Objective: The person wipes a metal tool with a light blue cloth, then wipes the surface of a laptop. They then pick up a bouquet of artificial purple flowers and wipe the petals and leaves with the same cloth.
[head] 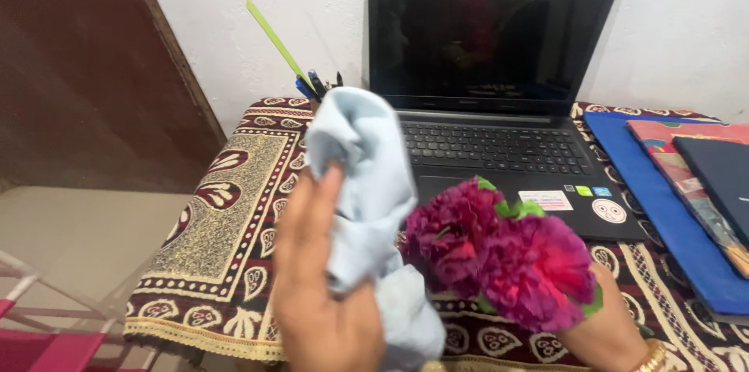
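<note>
Patterned cloth covers the tabletop (pixel 211 224) before an open laptop (pixel 499 91). Left fingers (pixel 324 193) pinch a pale blue cloth (pixel 363 185); right hand (pixel 605 333) grips magenta flowers (pixel 507 251) — best wiped gently, petals supported just beside the cloth.

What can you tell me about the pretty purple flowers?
The flowers are a small bunch of ruffled blooms, dark magenta to bright pink, with a few light green leaves poking out. They look like fabric or plastic, though that is hard to tell. The right hand holds them from below, blooms facing the camera, above the patterned tablecloth and in front of the laptop. The pale blue cloth in the left hand sits right beside them.
</note>
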